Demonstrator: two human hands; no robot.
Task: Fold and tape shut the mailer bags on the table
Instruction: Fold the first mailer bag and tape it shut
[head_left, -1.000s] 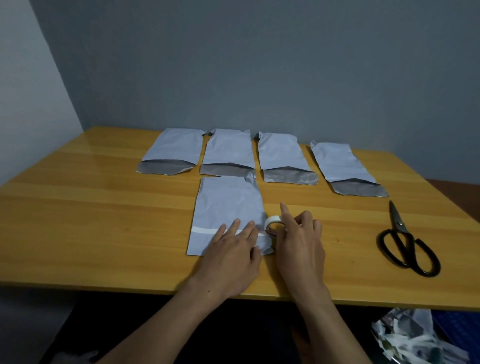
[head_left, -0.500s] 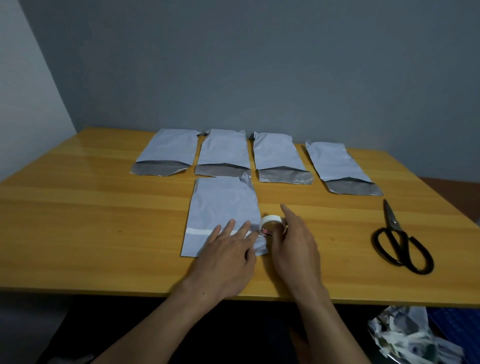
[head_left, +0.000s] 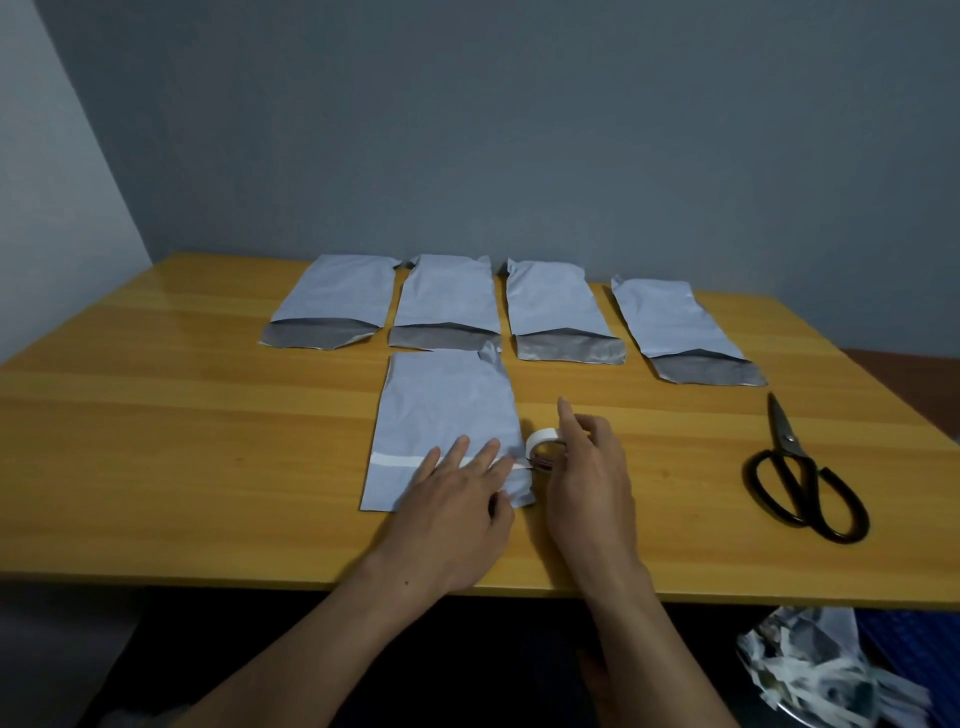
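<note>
A folded grey mailer bag (head_left: 447, 415) lies near the front of a wooden table (head_left: 208, 441). The left hand (head_left: 457, 499) presses flat on it, fingers straight, over a white tape strip (head_left: 392, 460). The right hand (head_left: 587, 483) grips the tape roll (head_left: 543, 441) at the bag's right edge. Four open bags (head_left: 556, 301) lie in a row behind it, and scissors (head_left: 800, 467) lie to the right.

Bare forearms, left hand (head_left: 452, 512) and right hand (head_left: 592, 488); small mole on left wrist.

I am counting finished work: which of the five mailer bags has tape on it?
The front bag, under the left hand. A white tape strip crosses it; the four back bags show grey flaps, untaped.
</note>
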